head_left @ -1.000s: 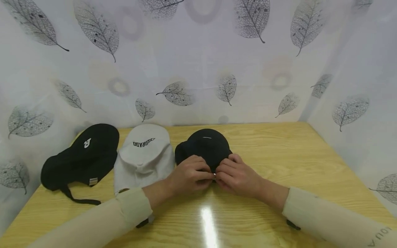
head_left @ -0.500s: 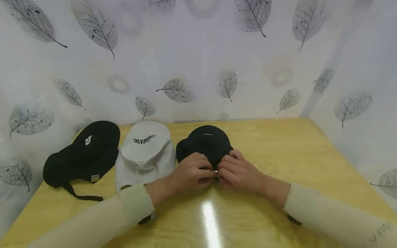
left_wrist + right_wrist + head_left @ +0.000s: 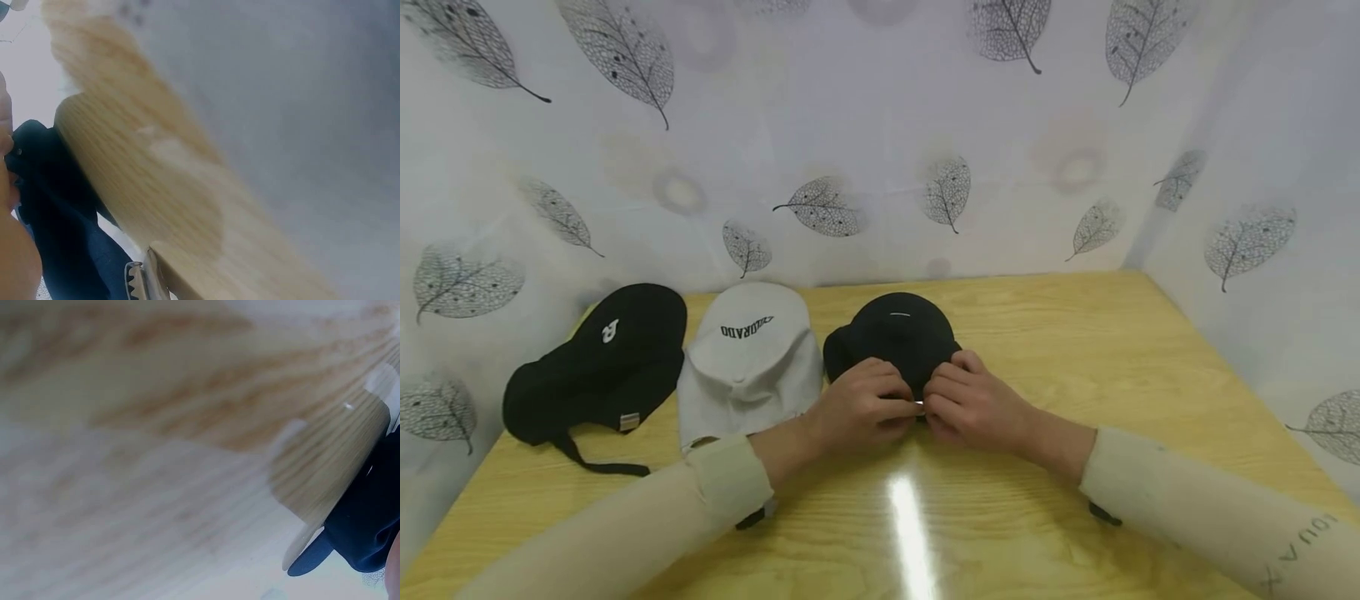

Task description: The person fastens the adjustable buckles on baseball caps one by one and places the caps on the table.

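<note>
Both hands work at the near edge of a black cap on the table, which has a short white line on its top. My left hand pinches that edge from the left, and my right hand grips it from the right. A small shiny piece shows between the fingertips; its exact shape is hidden. In the left wrist view, fingers touch the dark cap. A toothed metal clasp appears below; which cap it belongs to I cannot tell. The right wrist view shows the cap's dark fabric.
A light grey cap lettered COLORADO lies left of the black one, under the left forearm. Farther left lies another black cap with a white letter and a loose strap. A leaf-patterned sheet hangs behind the wooden table.
The whole head view has shifted, so everything sits slightly higher in the picture. Both hands keep their hold at the same edge of the black cap; the other caps have not moved.
</note>
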### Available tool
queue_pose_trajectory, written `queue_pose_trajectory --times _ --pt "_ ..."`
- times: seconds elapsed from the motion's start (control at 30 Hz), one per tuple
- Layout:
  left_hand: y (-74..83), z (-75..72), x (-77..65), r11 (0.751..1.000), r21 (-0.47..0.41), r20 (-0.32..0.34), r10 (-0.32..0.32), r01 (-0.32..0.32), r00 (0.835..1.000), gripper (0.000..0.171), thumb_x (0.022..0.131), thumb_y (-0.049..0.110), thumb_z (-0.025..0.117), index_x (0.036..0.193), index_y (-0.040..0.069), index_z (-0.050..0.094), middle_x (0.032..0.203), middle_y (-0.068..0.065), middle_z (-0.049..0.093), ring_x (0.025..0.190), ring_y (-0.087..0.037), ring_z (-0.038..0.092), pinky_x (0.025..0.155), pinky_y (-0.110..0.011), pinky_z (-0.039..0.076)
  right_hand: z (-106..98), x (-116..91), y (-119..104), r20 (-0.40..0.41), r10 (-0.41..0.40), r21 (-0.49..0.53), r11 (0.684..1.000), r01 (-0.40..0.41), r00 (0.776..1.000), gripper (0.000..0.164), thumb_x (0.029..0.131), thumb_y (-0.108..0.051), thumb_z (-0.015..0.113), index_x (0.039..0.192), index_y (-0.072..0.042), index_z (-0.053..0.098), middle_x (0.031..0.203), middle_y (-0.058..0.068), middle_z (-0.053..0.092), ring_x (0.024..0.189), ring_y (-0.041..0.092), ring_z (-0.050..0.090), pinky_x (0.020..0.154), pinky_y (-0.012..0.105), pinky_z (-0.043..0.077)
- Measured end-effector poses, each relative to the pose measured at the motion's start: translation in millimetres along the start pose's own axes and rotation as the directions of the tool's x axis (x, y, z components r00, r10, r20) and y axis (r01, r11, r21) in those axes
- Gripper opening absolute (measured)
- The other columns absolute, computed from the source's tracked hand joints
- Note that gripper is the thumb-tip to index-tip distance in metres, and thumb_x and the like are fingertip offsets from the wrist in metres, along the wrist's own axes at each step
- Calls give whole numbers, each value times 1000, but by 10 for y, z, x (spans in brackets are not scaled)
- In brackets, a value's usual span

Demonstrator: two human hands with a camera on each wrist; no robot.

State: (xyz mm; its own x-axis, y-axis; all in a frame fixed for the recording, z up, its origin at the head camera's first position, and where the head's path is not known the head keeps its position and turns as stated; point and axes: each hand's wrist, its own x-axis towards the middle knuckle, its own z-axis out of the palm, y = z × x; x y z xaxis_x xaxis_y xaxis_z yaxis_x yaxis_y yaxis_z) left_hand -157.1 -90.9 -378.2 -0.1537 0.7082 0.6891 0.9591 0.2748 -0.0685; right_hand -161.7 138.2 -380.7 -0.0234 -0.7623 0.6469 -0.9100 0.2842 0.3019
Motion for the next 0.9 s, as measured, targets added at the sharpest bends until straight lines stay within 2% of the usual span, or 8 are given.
queue_pose_trajectory --times 0.57,0.73,0.9 --pt "16 26 -6 999 40 -39 26 -24 999 11 79 12 78 87 17 80 81 5 68 75 -11 61 76 -27 52 4 -25 -27 -17 14 -17 1000 -14 1000 11 90 -12 57 81 -8 61 84 1 64 80 19 57 77 42 41" --pt "24 22 -16 999 37 -28 2 -1 1000 8 82 14 75 87 18 80 81 5 69 77 -11 62 78 -27 52 8 -33 -27 -28 16 -30 999 -17 999 10 89 -12 57 81 -9 60 84 0 63 79 19 57 76 42 41" --pt "16 5 -12 999 38 -11 -19 20 1000 8 79 14 79 86 19 80 83 5 70 79 -11 62 79 -26 51 9 -18 -10 -48 11 -55 998 -14 999 9 88 -11 58 79 -9 60 83 0 63 77 20 56 75 42 41"
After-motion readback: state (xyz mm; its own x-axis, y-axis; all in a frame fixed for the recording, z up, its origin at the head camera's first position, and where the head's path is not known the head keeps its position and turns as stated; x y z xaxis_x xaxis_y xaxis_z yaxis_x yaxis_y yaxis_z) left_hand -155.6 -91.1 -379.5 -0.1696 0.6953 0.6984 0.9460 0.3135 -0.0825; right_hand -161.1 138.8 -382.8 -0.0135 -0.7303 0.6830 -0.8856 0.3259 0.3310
